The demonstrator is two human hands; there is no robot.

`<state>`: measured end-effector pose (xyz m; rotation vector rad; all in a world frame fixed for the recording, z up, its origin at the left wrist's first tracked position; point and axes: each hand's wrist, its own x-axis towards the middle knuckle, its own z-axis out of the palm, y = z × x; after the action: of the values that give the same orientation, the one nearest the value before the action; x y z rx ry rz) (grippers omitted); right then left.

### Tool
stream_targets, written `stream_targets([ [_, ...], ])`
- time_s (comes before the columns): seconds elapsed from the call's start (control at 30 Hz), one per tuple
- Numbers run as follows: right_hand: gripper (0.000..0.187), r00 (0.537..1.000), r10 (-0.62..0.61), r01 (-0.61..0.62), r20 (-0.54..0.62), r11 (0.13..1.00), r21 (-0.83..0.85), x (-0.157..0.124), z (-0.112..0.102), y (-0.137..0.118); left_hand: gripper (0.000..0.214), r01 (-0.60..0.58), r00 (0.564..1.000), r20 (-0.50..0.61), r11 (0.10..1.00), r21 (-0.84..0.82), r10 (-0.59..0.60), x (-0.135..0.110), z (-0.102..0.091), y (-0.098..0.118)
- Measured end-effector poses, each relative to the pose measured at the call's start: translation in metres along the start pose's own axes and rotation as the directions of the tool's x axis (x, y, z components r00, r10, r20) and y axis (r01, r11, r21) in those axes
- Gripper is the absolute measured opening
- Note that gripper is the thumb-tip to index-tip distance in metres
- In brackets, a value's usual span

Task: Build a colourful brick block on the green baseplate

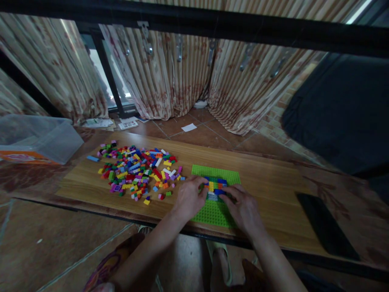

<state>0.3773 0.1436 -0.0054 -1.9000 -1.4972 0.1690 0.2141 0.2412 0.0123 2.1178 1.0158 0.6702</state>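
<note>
Brick assembly on the green baseplate [209,217]: judged step, seating a blue brick [218,192].
The brick cluster [211,186] sits mid-baseplate, toward the far edge. Right hand [245,206]: thumb and forefinger narrow, pinching the blue brick's right end. Left hand [190,197]: fingertips at the cluster's left side; cannot tell whether they grip. The next move appears to call for stud alignment, then even downward pressure.

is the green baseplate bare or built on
Built on: a cluster of coloured bricks sits on the green baseplate, between the left hand and the right hand.
</note>
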Motion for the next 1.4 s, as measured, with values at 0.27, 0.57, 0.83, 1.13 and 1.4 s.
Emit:
stream_targets([
  [0.27,0.023,1.0,0.025,-0.024,0.007,0.998,-0.05,0.0,0.006,-0.005,0.021,-0.141,0.988,-0.057,0.987,0.082,0.146,-0.009,0.011,-0.001],
  [0.57,0.032,0.99,0.113,-0.112,-0.089,0.994,0.016,0.0,-0.006,-0.007,0.03,-0.244,0.968,0.004,0.942,0.23,0.25,-0.022,0.013,0.002],
  [0.83,0.052,0.909,0.407,-0.389,-0.092,0.906,0.164,0.003,-0.004,0.004,0.046,-0.234,0.97,0.041,0.864,0.445,0.241,-0.037,0.025,0.012],
  [1.13,0.058,0.908,0.417,-0.417,-0.038,0.909,0.019,0.005,0.005,-0.009,0.051,-0.198,0.975,0.023,0.81,0.553,0.223,-0.04,0.035,0.011],
  [1.4,0.049,0.898,0.439,-0.438,-0.01,0.897,0.057,0.009,0.01,-0.008,0.05,-0.182,0.978,0.027,0.795,0.578,0.205,-0.04,0.036,0.013],
])
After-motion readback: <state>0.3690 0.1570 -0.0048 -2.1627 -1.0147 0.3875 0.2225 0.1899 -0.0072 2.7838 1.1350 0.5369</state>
